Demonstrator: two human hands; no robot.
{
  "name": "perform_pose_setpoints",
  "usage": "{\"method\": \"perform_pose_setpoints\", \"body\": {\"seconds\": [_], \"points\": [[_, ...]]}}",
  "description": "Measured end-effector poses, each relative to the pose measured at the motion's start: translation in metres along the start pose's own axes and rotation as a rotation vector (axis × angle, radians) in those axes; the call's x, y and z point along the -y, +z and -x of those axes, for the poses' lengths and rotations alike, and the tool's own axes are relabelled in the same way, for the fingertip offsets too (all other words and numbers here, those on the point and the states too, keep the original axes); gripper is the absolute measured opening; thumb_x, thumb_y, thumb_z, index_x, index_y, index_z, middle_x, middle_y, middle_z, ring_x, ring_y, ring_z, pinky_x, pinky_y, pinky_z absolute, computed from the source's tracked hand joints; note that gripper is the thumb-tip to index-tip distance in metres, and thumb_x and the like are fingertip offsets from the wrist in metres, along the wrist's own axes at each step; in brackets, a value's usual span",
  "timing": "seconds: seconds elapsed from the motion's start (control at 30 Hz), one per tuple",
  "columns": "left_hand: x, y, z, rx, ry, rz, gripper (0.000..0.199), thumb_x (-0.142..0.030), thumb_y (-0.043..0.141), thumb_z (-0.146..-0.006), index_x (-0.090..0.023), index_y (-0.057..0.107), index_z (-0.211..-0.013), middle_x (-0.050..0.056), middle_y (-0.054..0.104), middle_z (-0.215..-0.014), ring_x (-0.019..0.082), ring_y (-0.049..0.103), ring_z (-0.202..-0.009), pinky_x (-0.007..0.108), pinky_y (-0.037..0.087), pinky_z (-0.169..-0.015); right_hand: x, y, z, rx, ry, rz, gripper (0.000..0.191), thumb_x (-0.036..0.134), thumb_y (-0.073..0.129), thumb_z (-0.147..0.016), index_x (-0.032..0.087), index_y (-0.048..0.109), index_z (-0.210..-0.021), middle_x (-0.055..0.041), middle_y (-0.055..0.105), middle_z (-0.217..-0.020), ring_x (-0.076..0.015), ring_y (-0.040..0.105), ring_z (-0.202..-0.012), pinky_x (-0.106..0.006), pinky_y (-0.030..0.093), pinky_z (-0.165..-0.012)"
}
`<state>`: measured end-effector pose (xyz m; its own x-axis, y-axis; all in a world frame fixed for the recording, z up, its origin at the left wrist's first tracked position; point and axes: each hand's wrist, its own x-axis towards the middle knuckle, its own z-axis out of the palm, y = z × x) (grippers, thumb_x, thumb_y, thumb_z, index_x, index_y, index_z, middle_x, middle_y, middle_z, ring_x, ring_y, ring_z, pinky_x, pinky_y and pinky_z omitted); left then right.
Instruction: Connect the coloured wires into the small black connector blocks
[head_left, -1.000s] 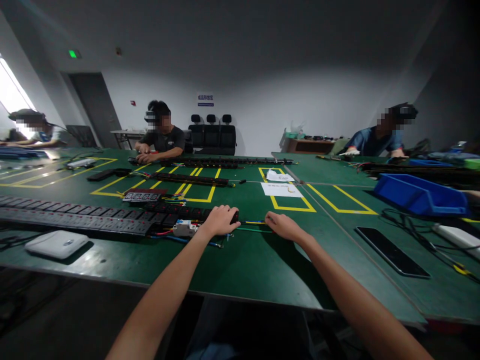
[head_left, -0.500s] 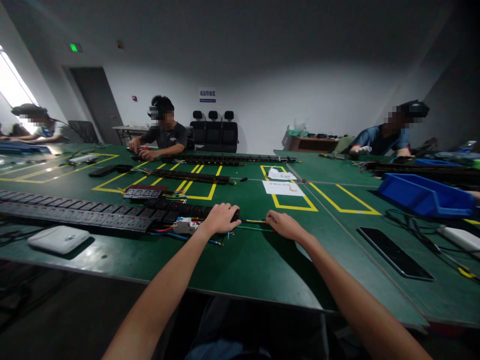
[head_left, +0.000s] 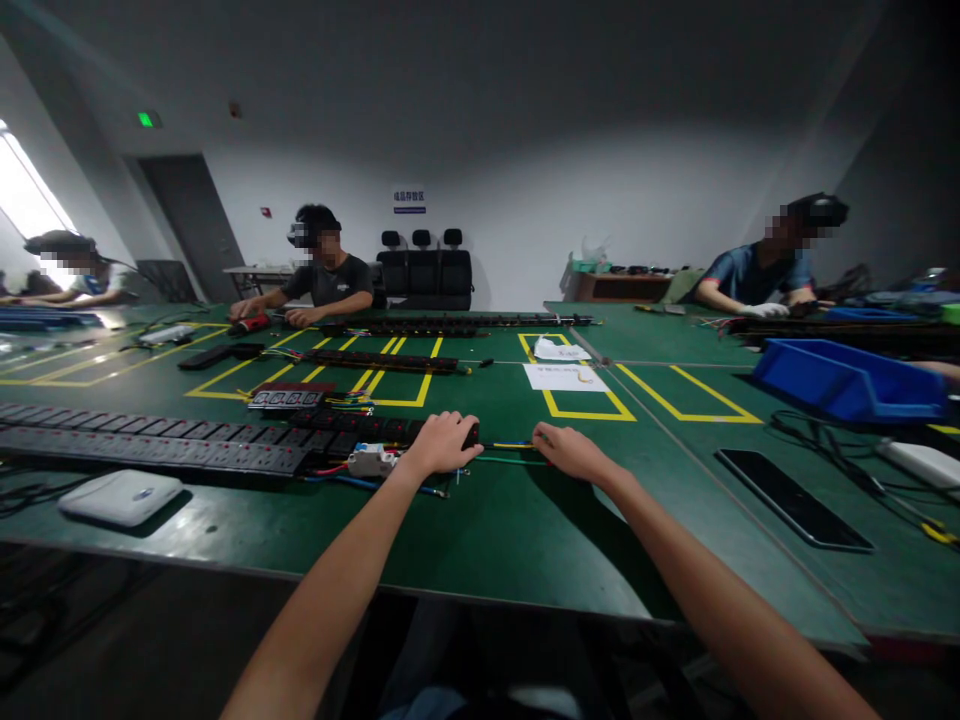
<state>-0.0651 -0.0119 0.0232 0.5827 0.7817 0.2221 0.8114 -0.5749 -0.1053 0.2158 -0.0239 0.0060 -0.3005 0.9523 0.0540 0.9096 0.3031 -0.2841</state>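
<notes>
Across the desk [head_left: 525, 560], the co-worker in a dark shirt [head_left: 337, 280] has stretched one hand out to a red tool [head_left: 251, 324], and the co-worker at right [head_left: 757, 275] has lowered a white glove [head_left: 765, 310]; the wearer's own hands have hardly shifted. Both forearms reach forward, bare and nearly straight, angling in toward each other. Palm down, the left hand [head_left: 448, 443] lies over the end of a black strip [head_left: 394, 430], its fingers bent and close together on top; I cannot tell whether they clamp it. The right hand [head_left: 571, 453] is curled, its fingertips pinching thin wires [head_left: 514, 446], with the exact hold hidden. Those wires run nearly straight from the strip's end across the gap between the hands, yellow and blue above, green below. Just left of the left wrist sits a boxy plastic switch [head_left: 371, 460], near a long panel [head_left: 225, 457] of square sockets.
</notes>
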Motion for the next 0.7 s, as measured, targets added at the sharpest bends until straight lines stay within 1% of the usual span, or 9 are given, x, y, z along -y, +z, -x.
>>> {"method": "perform_pose_setpoints", "body": {"seconds": [0.47, 0.7], "points": [[0.0025, 0.0012, -0.0006, 0.0, 0.013, 0.015, 0.052, -0.056, 0.051, -0.097, -0.02, 0.056, -0.135, 0.013, 0.067, -0.118, 0.03, 0.063, -0.109, 0.04, 0.048, -0.089, 0.0025, -0.0041, 0.0015, 0.02, 0.004, -0.009, 0.025, 0.031, 0.04, -0.105, 0.022, 0.063, -0.107, -0.006, 0.071, -0.09, -0.0179, 0.063, -0.076, -0.025, 0.031, -0.062], [0.0019, 0.0012, -0.0011, 0.003, 0.006, 0.009, 0.052, -0.055, 0.052, -0.097, -0.02, 0.056, -0.135, 0.014, 0.067, -0.118, 0.03, 0.063, -0.109, 0.04, 0.047, -0.089, -0.0003, -0.0022, -0.0012, 0.021, 0.002, 0.029, 0.025, 0.032, 0.04, -0.106, 0.021, 0.062, -0.109, -0.0059, 0.071, -0.086, -0.019, 0.064, -0.077, -0.026, 0.032, -0.064]]}}
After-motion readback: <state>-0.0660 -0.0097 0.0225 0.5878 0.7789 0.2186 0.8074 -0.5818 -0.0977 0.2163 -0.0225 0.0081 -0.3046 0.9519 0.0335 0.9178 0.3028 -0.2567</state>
